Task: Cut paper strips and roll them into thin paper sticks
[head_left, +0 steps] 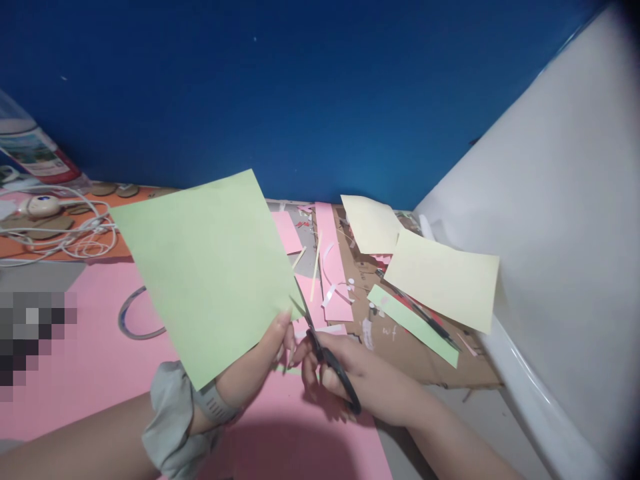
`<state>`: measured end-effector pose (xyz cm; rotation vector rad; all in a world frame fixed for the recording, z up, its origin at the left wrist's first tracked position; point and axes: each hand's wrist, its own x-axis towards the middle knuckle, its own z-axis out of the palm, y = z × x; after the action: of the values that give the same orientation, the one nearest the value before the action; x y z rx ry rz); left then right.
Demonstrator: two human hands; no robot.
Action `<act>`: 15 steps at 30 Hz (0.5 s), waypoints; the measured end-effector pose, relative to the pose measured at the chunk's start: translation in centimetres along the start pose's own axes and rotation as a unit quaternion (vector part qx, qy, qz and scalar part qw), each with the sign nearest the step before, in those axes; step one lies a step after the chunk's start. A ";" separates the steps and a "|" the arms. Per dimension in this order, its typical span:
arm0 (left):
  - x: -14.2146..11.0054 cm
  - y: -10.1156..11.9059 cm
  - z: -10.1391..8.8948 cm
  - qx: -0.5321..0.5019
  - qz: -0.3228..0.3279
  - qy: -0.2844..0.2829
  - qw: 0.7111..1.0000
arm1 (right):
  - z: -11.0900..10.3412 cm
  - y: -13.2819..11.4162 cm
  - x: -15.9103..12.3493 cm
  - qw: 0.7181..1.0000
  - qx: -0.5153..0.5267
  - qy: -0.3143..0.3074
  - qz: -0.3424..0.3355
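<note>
My left hand [283, 339] pinches a light green paper sheet [210, 267] near its lower right corner, holding it up and tilted above the table. In my right hand [333, 367] is a pair of black-handled scissors [343, 383], with fingers in the loops. The scissor blades point up and away, at the right edge of the green sheet near my left fingers. Whether the blades have cut into the paper is hard to tell. Under both hands lies a large pink sheet [300, 433].
Cream paper pieces [445, 277], a green strip [415, 327] and a dark pen-like tool lie on cardboard [380, 353] at right. Pink strips [335, 267] and scraps lie in the middle. White cables [95, 233], a bottle [40, 150] and a tape roll [133, 330] are at left. A blue wall [300, 100] stands behind.
</note>
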<state>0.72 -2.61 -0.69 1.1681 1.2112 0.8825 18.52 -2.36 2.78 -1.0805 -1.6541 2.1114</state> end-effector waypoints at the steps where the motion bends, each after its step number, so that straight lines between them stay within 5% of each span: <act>1: 0.0 0.0 0.0 -0.001 0.000 0.000 1.000 | 0.0 -0.1 0.0 1.000 0.005 0.000 -0.001; 15: -0.2 0.9 0.0 0.039 0.032 0.026 0.998 | 0.2 -0.1 0.0 0.999 0.034 0.014 0.026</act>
<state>0.73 -2.61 0.28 1.2581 1.2661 0.9255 18.37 -2.44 2.87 -1.1374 -1.5468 2.1574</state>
